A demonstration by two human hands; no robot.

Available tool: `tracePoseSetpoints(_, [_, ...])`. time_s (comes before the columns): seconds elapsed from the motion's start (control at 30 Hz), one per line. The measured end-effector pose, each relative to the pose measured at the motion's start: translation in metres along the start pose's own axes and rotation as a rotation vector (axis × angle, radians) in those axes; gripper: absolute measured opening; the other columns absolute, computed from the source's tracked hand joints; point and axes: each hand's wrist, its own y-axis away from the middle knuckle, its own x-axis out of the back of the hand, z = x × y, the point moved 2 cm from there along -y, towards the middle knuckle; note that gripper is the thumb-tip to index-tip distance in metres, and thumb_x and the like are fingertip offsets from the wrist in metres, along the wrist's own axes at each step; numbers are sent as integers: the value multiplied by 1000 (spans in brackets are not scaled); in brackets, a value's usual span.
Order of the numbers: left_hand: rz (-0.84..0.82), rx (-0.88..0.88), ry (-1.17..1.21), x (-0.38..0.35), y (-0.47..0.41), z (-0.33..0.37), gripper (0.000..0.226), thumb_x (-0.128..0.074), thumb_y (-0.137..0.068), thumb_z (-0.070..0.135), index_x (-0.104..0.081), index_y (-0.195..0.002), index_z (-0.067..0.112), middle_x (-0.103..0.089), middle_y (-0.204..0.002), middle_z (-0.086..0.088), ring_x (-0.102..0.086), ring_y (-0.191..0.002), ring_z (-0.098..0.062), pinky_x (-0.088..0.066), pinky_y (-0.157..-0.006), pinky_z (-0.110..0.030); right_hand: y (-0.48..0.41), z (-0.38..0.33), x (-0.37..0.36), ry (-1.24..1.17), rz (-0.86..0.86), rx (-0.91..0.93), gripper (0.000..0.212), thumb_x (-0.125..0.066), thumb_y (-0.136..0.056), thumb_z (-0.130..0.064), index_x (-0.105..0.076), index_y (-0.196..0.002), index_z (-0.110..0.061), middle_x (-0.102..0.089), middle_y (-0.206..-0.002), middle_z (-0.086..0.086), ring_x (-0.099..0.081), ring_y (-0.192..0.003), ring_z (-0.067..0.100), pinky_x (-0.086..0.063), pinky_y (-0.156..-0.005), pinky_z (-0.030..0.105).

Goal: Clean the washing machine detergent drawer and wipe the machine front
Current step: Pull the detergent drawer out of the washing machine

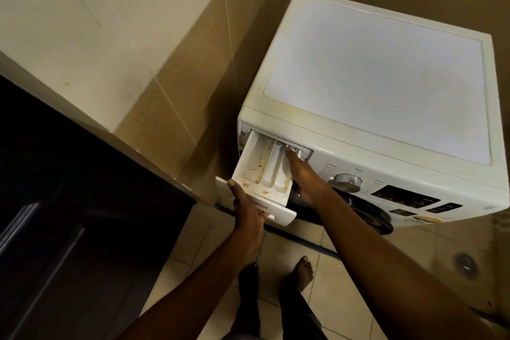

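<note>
A white front-loading washing machine [386, 85] stands in a tiled corner. Its detergent drawer [262, 171] is pulled far out at the front left and shows brown and orange stains in its compartments. My left hand [247, 208] grips the drawer's front panel, thumb on the top edge and fingers underneath. My right hand [302, 174] lies over the drawer's right compartment, with straight fingers pressing on the catch at the back of the drawer slot.
A beige tiled wall pillar [154, 107] stands close to the left of the drawer. A dark cabinet [55, 201] fills the lower left. My bare feet [276, 281] are on the tiled floor, with a floor drain [465, 265] at the right. The control dial [348, 181] sits right of my right hand.
</note>
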Motion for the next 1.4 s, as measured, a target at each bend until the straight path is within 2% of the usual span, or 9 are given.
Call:
tracePoseSetpoints(0.1, [-51, 10, -42, 5, 1, 0, 91, -36, -74, 77, -34, -150, 27, -53, -144, -10, -53, -129, -35, -43, -107, -58, -16, -9, -8, -144, -4, -68, 74, -48, -87, -69, -50, -137, -15, -55, -139, 14, -53, -126, 34, -41, -108, 52])
tracePoseSetpoints(0.47, [-141, -8, -91, 32, 13, 1, 85, -36, -78, 72, -32, -152, 31, -52, -146, -9, -56, -126, -32, -56, -86, -43, -2, 5, -18, -105, 185, 14, 82, -35, -94, -67, -34, -148, -6, -43, -148, 17, -46, -130, 37, -41, -108, 50])
tracePoseSetpoints(0.6, [-113, -35, -94, 56, 21, 3, 84, -41, -75, 72, -38, -148, 30, -58, -139, -7, -62, -117, -30, -60, -73, -41, 12, 33, -30, -209, 152, -35, 81, -42, -85, -76, -52, -133, -12, -60, -127, 15, -60, -110, 35, -50, -97, 49])
tracePoseSetpoints(0.7, [-93, -90, -143, 72, 21, 14, 71, -40, -80, 73, -45, -141, 35, -62, -134, -3, -63, -116, -29, -58, -80, -47, 24, 42, -38, -230, 112, -34, 70, -43, -91, -68, -55, -127, -9, -63, -123, 13, -62, -103, 29, -51, -82, 38])
tracePoseSetpoints(0.83, [-35, -118, -112, 85, 14, 25, 39, -43, -91, 70, -60, -116, 45, -67, -127, -1, -64, -114, -29, -52, -94, -56, 38, 48, -48, -210, 17, -63, 63, -37, -97, -62, -52, -134, -14, -62, -125, 8, -58, -102, 24, -43, -84, 36])
tracePoseSetpoints(1.0, [-65, -102, -93, 96, 31, 51, 65, -45, -80, 84, -67, -119, 37, -68, -127, -5, -64, -115, -35, -46, -103, -59, 93, 67, -56, -437, 7, -9, 44, -42, -99, -54, -59, -118, -18, -69, -103, 7, -66, -92, 23, -52, -68, 34])
tracePoseSetpoints(1.2, [-210, -30, -334, 80, 28, 66, 72, -31, -93, 74, -69, -123, 21, -71, -118, -14, -71, -100, -37, -59, -80, -49, 114, 70, 21, -613, 433, 124, 29, -58, -93, -36, -63, -112, -14, -68, -107, 9, -65, -96, 26, -54, -83, 41])
tracePoseSetpoints(1.3, [-317, 33, -420, 59, 34, 62, 70, -29, -96, 69, -68, -123, 18, -74, -111, -13, -72, -93, -33, -58, -70, -40, 128, 81, 74, -350, 665, 266, 21, -59, -93, -28, -66, -107, -15, -68, -103, 7, -63, -92, 24, -52, -82, 37])
tracePoseSetpoints(1.4, [-442, 91, -493, 30, 43, 50, 63, -28, -99, 63, -71, -113, 19, -76, -104, -12, -75, -84, -28, -58, -63, -37, 142, 87, 107, -54, 657, 376, 27, -53, -93, -42, -71, -94, -21, -71, -92, 3, -65, -89, 24, -52, -80, 41])
